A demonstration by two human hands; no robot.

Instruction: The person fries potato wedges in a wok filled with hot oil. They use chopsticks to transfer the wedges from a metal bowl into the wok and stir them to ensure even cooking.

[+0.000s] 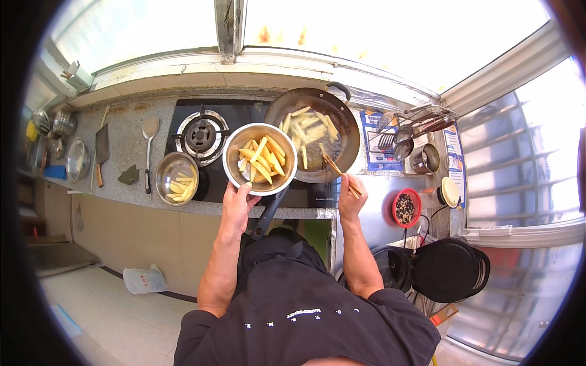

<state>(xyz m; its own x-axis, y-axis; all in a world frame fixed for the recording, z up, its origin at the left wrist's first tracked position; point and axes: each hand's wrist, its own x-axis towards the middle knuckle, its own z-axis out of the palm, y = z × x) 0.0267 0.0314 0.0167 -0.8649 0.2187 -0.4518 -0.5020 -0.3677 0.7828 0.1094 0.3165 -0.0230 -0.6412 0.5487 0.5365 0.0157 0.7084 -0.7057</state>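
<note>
My left hand [238, 206] grips the near rim of a stainless steel bowl [232, 171] that holds golden fried potato strips [263, 158]. The bowl is held over the hob, overlapping the left side of a wok [350, 153]. In the wok, paler potato strips [316, 130] lie in bubbling oil. A pair of wooden chopsticks [336, 168] is held in my right hand [352, 196], their tips at the oil near the wok's right side. The wok's black handle [270, 212] points toward me below the bowl.
Left of the hob [242, 110] stands a second steel bowl [159, 183] with pale potato strips. Beyond it lie a spatula [149, 132] and a cleaver [102, 146]. On the right are a utensil rack [430, 112], a red bowl [394, 210] and an opened black electric griddle [446, 270].
</note>
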